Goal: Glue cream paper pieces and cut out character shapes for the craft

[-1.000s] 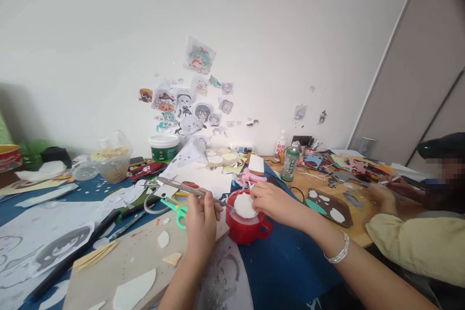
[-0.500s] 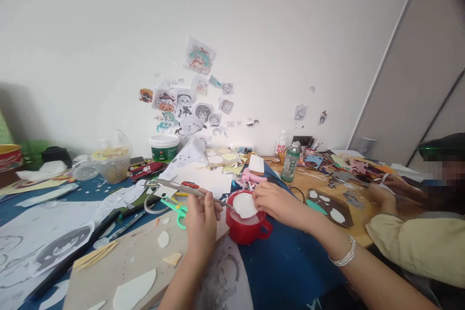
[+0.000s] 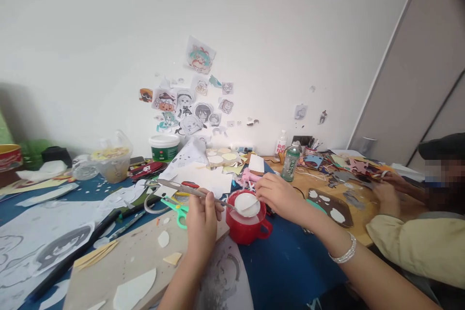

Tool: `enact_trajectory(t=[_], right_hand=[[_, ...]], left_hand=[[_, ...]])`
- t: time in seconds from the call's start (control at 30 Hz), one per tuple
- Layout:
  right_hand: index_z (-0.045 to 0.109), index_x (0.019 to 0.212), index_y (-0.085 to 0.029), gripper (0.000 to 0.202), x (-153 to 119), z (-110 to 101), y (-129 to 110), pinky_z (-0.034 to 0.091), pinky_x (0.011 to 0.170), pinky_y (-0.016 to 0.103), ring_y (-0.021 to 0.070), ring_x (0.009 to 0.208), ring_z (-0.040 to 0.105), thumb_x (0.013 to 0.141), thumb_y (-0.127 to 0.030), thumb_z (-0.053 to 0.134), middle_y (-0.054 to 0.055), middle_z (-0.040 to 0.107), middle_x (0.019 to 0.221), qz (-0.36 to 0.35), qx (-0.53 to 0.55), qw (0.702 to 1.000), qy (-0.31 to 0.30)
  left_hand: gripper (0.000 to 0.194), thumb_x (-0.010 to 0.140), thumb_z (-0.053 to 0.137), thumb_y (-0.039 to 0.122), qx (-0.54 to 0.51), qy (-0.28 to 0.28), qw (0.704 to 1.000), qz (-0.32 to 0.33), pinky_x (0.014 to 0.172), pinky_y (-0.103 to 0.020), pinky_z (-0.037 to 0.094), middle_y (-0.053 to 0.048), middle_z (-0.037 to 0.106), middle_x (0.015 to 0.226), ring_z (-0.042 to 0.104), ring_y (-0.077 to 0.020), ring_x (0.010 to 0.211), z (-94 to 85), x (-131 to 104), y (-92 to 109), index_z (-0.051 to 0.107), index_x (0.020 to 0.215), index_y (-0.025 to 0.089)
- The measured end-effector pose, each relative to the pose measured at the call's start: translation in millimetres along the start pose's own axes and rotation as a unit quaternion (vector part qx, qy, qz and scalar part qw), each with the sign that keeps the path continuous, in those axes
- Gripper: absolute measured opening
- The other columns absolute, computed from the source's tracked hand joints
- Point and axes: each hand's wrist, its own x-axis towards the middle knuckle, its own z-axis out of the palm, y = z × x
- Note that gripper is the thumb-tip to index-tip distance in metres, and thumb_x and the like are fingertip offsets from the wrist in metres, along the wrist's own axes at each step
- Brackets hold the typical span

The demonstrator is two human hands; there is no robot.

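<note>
Two surfaces make up your worktop: a blue cover (image 3: 283, 261) in front of you and bare wood (image 3: 363, 225) to the right. A white wall (image 3: 90, 34) backs both, with paper drawings (image 3: 200, 59) stuck to it. On the cover, your red mug (image 3: 245, 233) stands upright, and the white disc (image 3: 246, 204) is in its mouth. Your left hand (image 3: 202, 215) grips a metal tool (image 3: 178, 187), its tip by the disc's left edge. Your right hand (image 3: 278, 198) has its fingertips drawn together at the disc's right edge; whether they pinch it cannot be told.

Obstructions noted: a grey board (image 3: 136, 254), strewn with cut scraps (image 3: 135, 288), lies under your left forearm and reaches close to the mug. Green scissors (image 3: 178, 211) lie just beside your left hand. A pink tool (image 3: 250, 176) sits behind the mug. Your right forearm crosses in front of a brown panel (image 3: 346, 206) carrying white cutouts (image 3: 337, 216). Farther back stand a green bottle (image 3: 290, 162) and a lidded tub (image 3: 164, 149). A co-worker's sleeve (image 3: 417, 242) rests at the far right.
</note>
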Motion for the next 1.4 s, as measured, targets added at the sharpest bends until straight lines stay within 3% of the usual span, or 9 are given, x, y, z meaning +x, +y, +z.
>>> enact_trajectory(t=[0.2, 0.4, 0.47, 0.57, 0.8, 1.0, 1.1, 1.23, 1.4], right_hand=[[0.062, 0.077, -0.016, 0.029, -1, -1, -4, 0.041, 0.076, 0.032, 0.0171, 0.079, 0.049, 0.093, -0.015, 0.038, 0.007, 0.064, 0.086, -0.016, -0.084, 0.985, 0.148], [0.063, 0.085, -0.016, 0.019, -4, 9, -5, 0.038, 0.088, 0.035, 0.0175, 0.086, 0.049, 0.089, -0.011, 0.045, 0.006, 0.066, 0.092, -0.026, -0.157, 0.963, 0.219], [0.063, 0.085, -0.016, 0.02, -5, 14, -6, 0.037, 0.091, 0.035, 0.0172, 0.09, 0.05, 0.089, -0.01, 0.044, 0.006, 0.066, 0.093, -0.057, -0.176, 0.959, 0.216], [0.062, 0.081, -0.016, 0.023, -5, 22, -6, 0.039, 0.09, 0.034, 0.016, 0.087, 0.05, 0.09, -0.009, 0.042, 0.004, 0.066, 0.089, -0.097, -0.172, 0.966, 0.164], [0.058, 0.07, -0.016, 0.027, -7, 28, -4, 0.043, 0.075, 0.031, 0.0154, 0.077, 0.049, 0.091, -0.013, 0.041, 0.003, 0.061, 0.078, -0.079, -0.095, 0.991, 0.045], [0.059, 0.071, -0.016, 0.025, -5, 27, -1, 0.041, 0.076, 0.031, 0.0164, 0.079, 0.047, 0.09, -0.013, 0.043, 0.003, 0.061, 0.077, -0.077, -0.049, 0.996, -0.004], [0.06, 0.072, -0.017, 0.023, -4, 23, 0, 0.04, 0.075, 0.031, 0.0164, 0.08, 0.047, 0.088, -0.012, 0.045, 0.003, 0.062, 0.079, -0.049, -0.035, 0.998, 0.013], [0.06, 0.075, -0.017, 0.018, -2, 13, 1, 0.039, 0.075, 0.032, 0.0174, 0.081, 0.048, 0.087, -0.013, 0.047, 0.005, 0.063, 0.082, 0.038, -0.014, 0.995, 0.087], [0.06, 0.076, -0.017, 0.018, 2, 10, 1, 0.039, 0.073, 0.034, 0.019, 0.078, 0.047, 0.086, -0.012, 0.046, 0.006, 0.064, 0.082, 0.083, -0.03, 0.981, 0.173]], left_hand=[[0.023, 0.087, 0.039, 0.045, 0.002, 0.006, 1.0, -0.012, 0.042, -0.023, 0.04, 0.006, 0.053, 0.051, 0.047, -0.0103, 0.04, -0.1, 0, 1, 0.037, 0.081, 0.023], [0.024, 0.086, 0.04, 0.046, -0.005, 0.015, 1.0, -0.016, 0.042, -0.022, 0.039, 0.007, 0.053, 0.05, 0.046, -0.01, 0.039, 0.3, 1, 2, 0.036, 0.081, 0.023], [0.023, 0.086, 0.039, 0.046, -0.008, 0.019, 1.0, -0.021, 0.041, -0.022, 0.04, 0.007, 0.053, 0.05, 0.047, -0.0102, 0.039, -0.1, 1, 4, 0.037, 0.082, 0.023], [0.024, 0.086, 0.04, 0.046, -0.008, 0.022, 0.999, -0.023, 0.041, -0.022, 0.04, 0.007, 0.054, 0.05, 0.047, -0.0101, 0.04, -0.6, 0, 5, 0.037, 0.082, 0.023], [0.025, 0.086, 0.04, 0.046, -0.003, 0.029, 0.999, -0.02, 0.042, -0.023, 0.04, 0.006, 0.055, 0.05, 0.047, -0.0102, 0.039, -0.3, 0, 4, 0.037, 0.081, 0.023], [0.024, 0.086, 0.04, 0.047, -0.006, 0.028, 0.999, -0.022, 0.043, -0.023, 0.04, 0.007, 0.055, 0.05, 0.047, -0.01, 0.039, 0.4, 1, 4, 0.037, 0.081, 0.023], [0.024, 0.086, 0.04, 0.047, -0.008, 0.029, 0.999, -0.025, 0.042, -0.023, 0.04, 0.006, 0.055, 0.051, 0.047, -0.0104, 0.039, 0.7, 2, 4, 0.038, 0.082, 0.023], [0.024, 0.086, 0.041, 0.047, -0.015, 0.028, 0.999, -0.021, 0.041, -0.023, 0.039, 0.006, 0.054, 0.05, 0.047, -0.0103, 0.039, 0.4, 2, 2, 0.037, 0.082, 0.023], [0.024, 0.086, 0.041, 0.046, -0.008, 0.026, 0.999, -0.026, 0.041, -0.022, 0.039, 0.006, 0.054, 0.049, 0.047, -0.0101, 0.038, 0.0, 2, 3, 0.037, 0.08, 0.023]])
